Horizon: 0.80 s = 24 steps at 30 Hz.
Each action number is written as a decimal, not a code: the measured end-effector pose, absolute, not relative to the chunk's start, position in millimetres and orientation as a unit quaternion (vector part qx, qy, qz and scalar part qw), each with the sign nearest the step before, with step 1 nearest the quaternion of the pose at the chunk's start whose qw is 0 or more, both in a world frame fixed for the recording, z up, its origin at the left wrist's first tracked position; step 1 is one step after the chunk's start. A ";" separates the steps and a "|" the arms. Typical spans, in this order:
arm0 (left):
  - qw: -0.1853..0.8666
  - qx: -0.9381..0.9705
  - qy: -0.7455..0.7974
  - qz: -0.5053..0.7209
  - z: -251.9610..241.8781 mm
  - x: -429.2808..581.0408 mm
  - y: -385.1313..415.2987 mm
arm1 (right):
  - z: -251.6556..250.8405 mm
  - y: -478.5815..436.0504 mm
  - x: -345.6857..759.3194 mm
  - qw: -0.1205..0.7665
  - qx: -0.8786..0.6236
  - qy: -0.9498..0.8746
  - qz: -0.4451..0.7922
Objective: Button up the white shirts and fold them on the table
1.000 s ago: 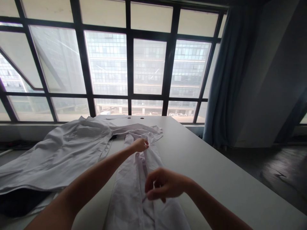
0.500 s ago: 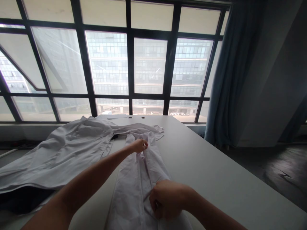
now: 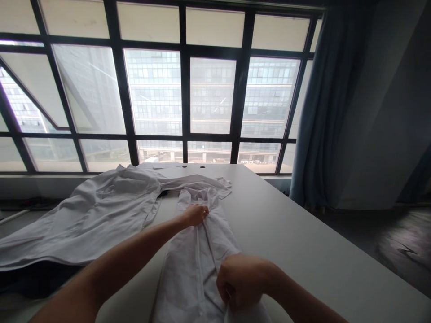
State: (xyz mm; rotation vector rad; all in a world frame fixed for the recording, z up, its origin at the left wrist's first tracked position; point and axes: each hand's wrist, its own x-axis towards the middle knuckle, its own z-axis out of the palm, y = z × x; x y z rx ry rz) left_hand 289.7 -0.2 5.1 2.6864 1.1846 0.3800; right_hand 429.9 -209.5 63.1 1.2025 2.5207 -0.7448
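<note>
A white shirt [image 3: 182, 273] lies lengthwise in front of me, narrow as if its sides are folded in, its collar end [image 3: 198, 194] pointing away. My left hand [image 3: 196, 214] pinches the front edge of the cloth a little below the collar. Nearer to me, my right hand [image 3: 240, 280] is closed on the same edge, close to the lower part. Between the two hands the edge runs as a fairly straight line. The fingertips of my right hand are partly hidden behind its knuckles.
A second white shirt [image 3: 111, 215] is spread out on the left, one sleeve [image 3: 198, 181] reaching across behind the first. Dark cloth [image 3: 37, 278] shows under its hem. The white table [image 3: 286, 233] ends in a slanting right edge. Windows and a blue curtain [image 3: 310, 134] stand beyond.
My left hand has come slightly nearer along the edge, and my right hand has shifted slightly right. The edge between them looks straighter. The view has tilted a little.
</note>
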 end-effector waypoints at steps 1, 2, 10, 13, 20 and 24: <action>0.084 0.905 0.396 0.131 5.6 289.7 -2.3 | 62.6 -208.2 429.9 0.105 0.397 0.871 -0.271; 0.078 0.906 0.394 0.135 6.3 289.5 -4.0 | 62.3 -206.7 429.8 0.082 0.378 0.873 -0.298; 0.059 0.907 0.395 0.133 13.9 284.5 -2.0 | 46.0 -194.5 423.4 0.071 0.324 0.856 -0.396; 0.059 0.909 0.392 0.131 14.3 283.7 -2.0 | 45.5 -194.9 423.0 0.071 0.322 0.852 -0.406; 0.028 0.900 0.378 0.216 -16.4 284.0 -10.6 | 54.1 -203.7 420.3 0.004 0.358 0.850 -0.387; 0.065 0.905 0.390 0.155 -23.7 283.4 -5.8 | 33.5 -195.8 408.3 -0.203 0.391 0.881 -0.172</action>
